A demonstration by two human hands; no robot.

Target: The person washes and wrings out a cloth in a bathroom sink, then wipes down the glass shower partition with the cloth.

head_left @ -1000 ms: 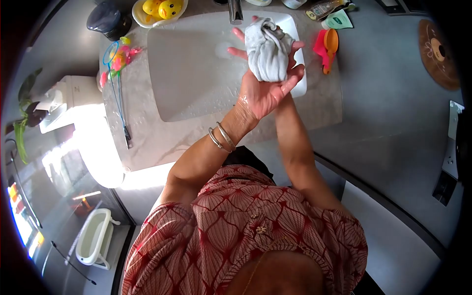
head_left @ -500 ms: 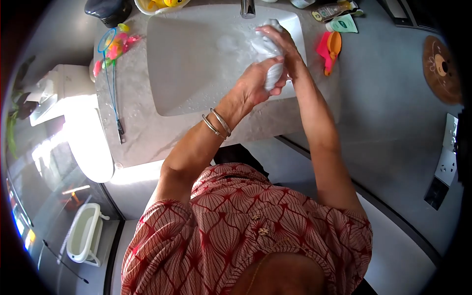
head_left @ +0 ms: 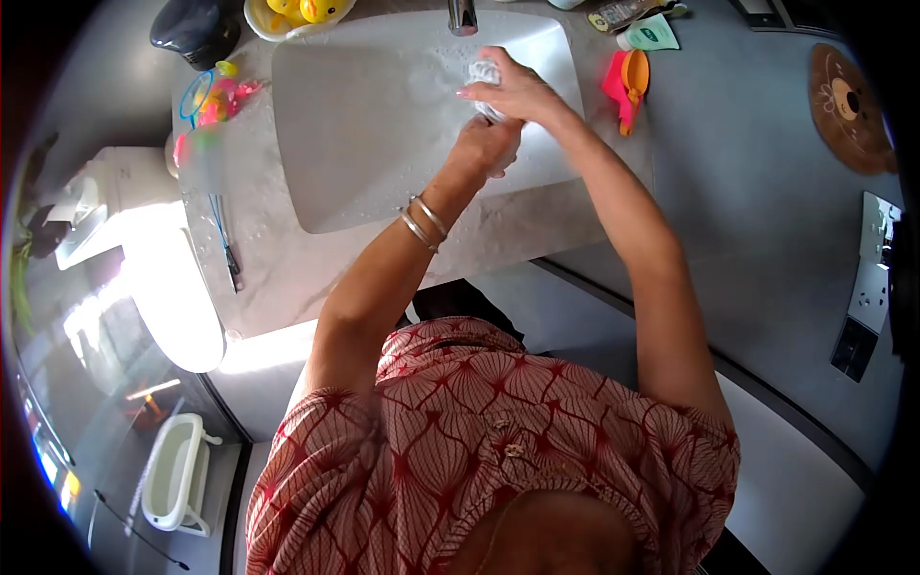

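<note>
A wet white cloth (head_left: pixel 485 74) is bunched and twisted between my two hands over the right part of the white sink (head_left: pixel 350 144). My left hand (head_left: pixel 487 146) is closed around its lower end, near the sink's front edge. Just above it, my right hand (head_left: pixel 522 94) grips the upper part, with the thumb and fingers on either side of the cloth. Much of the fabric is hidden inside my hands. The metal faucet (head_left: pixel 463 17) stands at the back, close to the cloth. Water drops dot the basin.
Left of the sink lie a blue toy net (head_left: pixel 197 99) and colourful toys; a dark container (head_left: pixel 195 34) stands behind. Yellow ducks (head_left: pixel 322 8) fill a bowl at the back. Pink and orange scoops (head_left: pixel 633 73) and a pale green tube (head_left: pixel 653 34) are at right.
My hands and the cloth have shifted slightly left. The cloth is now bunched more tightly, with less of it showing. My right hand has turned over it. The whole view has shifted a little.
</note>
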